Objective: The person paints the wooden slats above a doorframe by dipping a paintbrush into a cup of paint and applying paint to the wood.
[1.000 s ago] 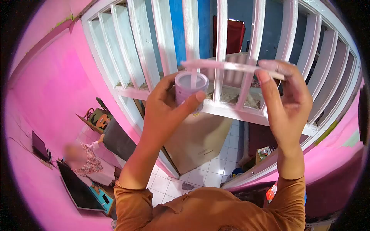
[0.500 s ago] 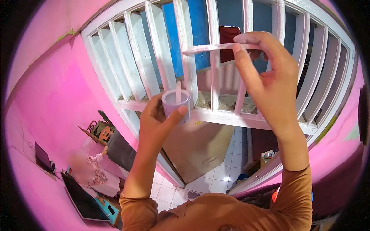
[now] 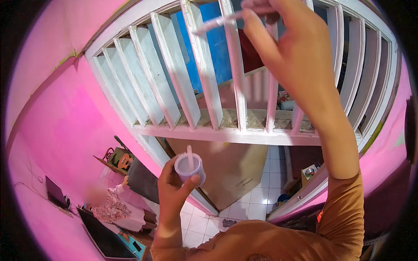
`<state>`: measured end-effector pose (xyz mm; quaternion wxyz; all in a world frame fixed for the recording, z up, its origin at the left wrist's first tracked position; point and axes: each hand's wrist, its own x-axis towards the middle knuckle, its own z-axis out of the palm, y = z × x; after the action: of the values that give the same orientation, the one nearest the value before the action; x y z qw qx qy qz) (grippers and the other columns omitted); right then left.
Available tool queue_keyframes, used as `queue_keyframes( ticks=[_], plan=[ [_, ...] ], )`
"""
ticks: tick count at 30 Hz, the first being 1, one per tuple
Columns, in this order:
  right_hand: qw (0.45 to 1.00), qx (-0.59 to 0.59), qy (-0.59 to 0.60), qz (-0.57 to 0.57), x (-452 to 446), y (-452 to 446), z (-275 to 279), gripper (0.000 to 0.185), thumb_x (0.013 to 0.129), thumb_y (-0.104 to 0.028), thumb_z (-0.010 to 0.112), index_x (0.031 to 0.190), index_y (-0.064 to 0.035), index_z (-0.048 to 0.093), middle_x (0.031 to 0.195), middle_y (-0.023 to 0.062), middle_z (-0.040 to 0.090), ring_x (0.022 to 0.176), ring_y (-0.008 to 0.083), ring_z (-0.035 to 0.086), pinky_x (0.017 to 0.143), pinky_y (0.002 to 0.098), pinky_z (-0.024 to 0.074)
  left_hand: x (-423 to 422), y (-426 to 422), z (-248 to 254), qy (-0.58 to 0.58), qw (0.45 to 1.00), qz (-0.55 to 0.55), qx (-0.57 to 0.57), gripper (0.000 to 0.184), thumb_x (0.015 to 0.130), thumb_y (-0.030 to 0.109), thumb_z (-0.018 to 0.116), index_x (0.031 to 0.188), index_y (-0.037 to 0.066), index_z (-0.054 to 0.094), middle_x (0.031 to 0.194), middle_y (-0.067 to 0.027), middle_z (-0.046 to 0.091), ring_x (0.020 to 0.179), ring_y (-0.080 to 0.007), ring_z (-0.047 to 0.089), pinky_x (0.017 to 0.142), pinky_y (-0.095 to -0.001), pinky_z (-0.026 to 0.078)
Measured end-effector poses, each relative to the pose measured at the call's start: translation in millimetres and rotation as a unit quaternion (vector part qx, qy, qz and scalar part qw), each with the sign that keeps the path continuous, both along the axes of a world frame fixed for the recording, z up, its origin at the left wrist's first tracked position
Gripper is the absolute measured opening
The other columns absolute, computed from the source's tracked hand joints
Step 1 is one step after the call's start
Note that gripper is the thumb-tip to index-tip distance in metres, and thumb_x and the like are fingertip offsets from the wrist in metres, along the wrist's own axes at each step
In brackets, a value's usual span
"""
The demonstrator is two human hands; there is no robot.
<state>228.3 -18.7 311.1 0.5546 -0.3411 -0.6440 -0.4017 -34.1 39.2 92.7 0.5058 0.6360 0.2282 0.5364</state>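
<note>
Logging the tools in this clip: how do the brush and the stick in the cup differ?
Pose: the brush slants sideways before the slats, while the stick stands nearly upright in the cup. Support: the right hand grips the brush; the stick rests in the cup held by the left hand. Both are slim and pale.

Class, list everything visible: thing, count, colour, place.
cup: one, lilac, centre
stick: one, pale, in cup
tool: one, pinkish, top
slats: many, white, top
panel: one, blue, behind slats
sheet: one, red, behind slats
board: one, tan, below slats
tiles: many, white, bottom
walls: several, pink, sides
furniture: one, dark grey, left
screens: two, black, left
person: one, patterned clothing, left
shirt: one, brown, bottom
left hand: one, bare, around cup
right hand: one, bare, around tool
</note>
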Motion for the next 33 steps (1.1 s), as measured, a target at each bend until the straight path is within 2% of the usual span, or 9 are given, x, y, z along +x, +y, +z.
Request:
queue_keyframes(
  ticks=[2,5,16,18,22,24,27,31,33],
  plan=[
    [0.991,-0.009,-0.059,-0.122,-3,-14,-18,0.017,0.086,-0.007,0.071,0.101,0.0001,0.065,0.092,0.0115,0.067,0.081,0.0243,0.065,0.073,0.0328,0.0520,-7,-4,-7,0.001,1.000,0.000,-0.005,0.065,0.081,0.022,0.086,0.130,-0.004,0.054,0.120,-0.0119,0.064,0.111,-0.0200,0.062,0.100,-0.0359,0.048],
    [0.978,-0.056,-0.105,-0.173,-7,-12,-32,0.015,0.085,-0.006,0.070,0.098,0.0000,0.064,0.088,0.0119,0.065,0.084,0.0290,0.064,0.073,0.0359,0.0519,-11,-7,-20,-0.006,1.000,0.001,-0.023,0.064,0.080,0.021,0.087,0.130,-0.004,0.055,0.119,-0.0118,0.065,0.111,-0.0201,0.063,0.099,-0.0360,0.049],
    [0.984,0.016,-0.103,-0.144,-11,-8,5,0.012,0.089,-0.005,0.063,0.098,0.0027,0.059,0.092,0.0196,0.059,0.087,0.0360,0.058,0.077,0.0420,0.0477,-12,-15,-44,0.004,0.999,0.000,-0.040,0.063,0.080,0.017,0.087,0.131,-0.003,0.054,0.119,-0.0120,0.065,0.111,-0.0204,0.063,0.099,-0.0360,0.050],
    [0.981,-0.044,-0.112,-0.154,-14,-6,-9,0.014,0.084,-0.002,0.069,0.097,-0.0015,0.064,0.086,0.0119,0.061,0.084,0.0304,0.062,0.073,0.0388,0.0507,-13,-16,-50,0.007,0.999,-0.007,-0.040,0.062,0.080,0.015,0.086,0.131,-0.003,0.054,0.119,-0.0118,0.065,0.111,-0.0202,0.063,0.099,-0.0358,0.050],
    [0.988,-0.023,-0.096,-0.119,-17,6,-7,0.013,0.085,-0.003,0.070,0.097,-0.0019,0.065,0.085,0.0116,0.062,0.081,0.0301,0.062,0.070,0.0389,0.0502,-11,-16,-60,0.015,0.999,-0.024,-0.043,0.062,0.080,0.014,0.086,0.130,-0.003,0.055,0.120,-0.0119,0.064,0.112,-0.0204,0.062,0.099,-0.0360,0.050],
    [0.985,0.009,-0.127,-0.113,-11,8,13,0.010,0.089,-0.005,0.062,0.094,0.0029,0.059,0.090,0.0193,0.059,0.087,0.0356,0.058,0.078,0.0436,0.0471,-9,-18,-63,0.000,0.997,-0.037,-0.063,0.061,0.080,0.013,0.086,0.130,-0.004,0.055,0.120,-0.0122,0.064,0.112,-0.0206,0.062,0.099,-0.0364,0.050],
    [0.987,0.052,-0.091,-0.118,-10,8,26,0.010,0.089,-0.006,0.061,0.092,0.0031,0.059,0.089,0.0190,0.059,0.087,0.0355,0.057,0.081,0.0449,0.0461,-7,-20,-65,0.005,0.997,-0.041,-0.064,0.061,0.080,0.012,0.085,0.131,-0.003,0.055,0.121,-0.0123,0.064,0.114,-0.0209,0.062,0.100,-0.0365,0.050],
    [0.966,0.014,-0.142,-0.215,-13,-3,16,0.010,0.090,-0.007,0.062,0.091,0.0034,0.060,0.088,0.0184,0.058,0.087,0.0350,0.057,0.081,0.0446,0.0457,-7,-23,-66,0.004,0.996,-0.038,-0.082,0.060,0.080,0.010,0.085,0.131,-0.003,0.055,0.121,-0.0130,0.064,0.115,-0.0215,0.062,0.101,-0.0367,0.049],
    [0.975,-0.030,-0.144,-0.164,-16,0,10,0.009,0.089,-0.005,0.062,0.092,0.0030,0.061,0.087,0.0180,0.058,0.087,0.0344,0.056,0.080,0.0439,0.0456,-8,-23,-69,0.022,0.995,-0.038,-0.092,0.061,0.080,0.011,0.085,0.131,-0.003,0.054,0.122,-0.0135,0.064,0.116,-0.0220,0.061,0.101,-0.0371,0.049]
  ],
)
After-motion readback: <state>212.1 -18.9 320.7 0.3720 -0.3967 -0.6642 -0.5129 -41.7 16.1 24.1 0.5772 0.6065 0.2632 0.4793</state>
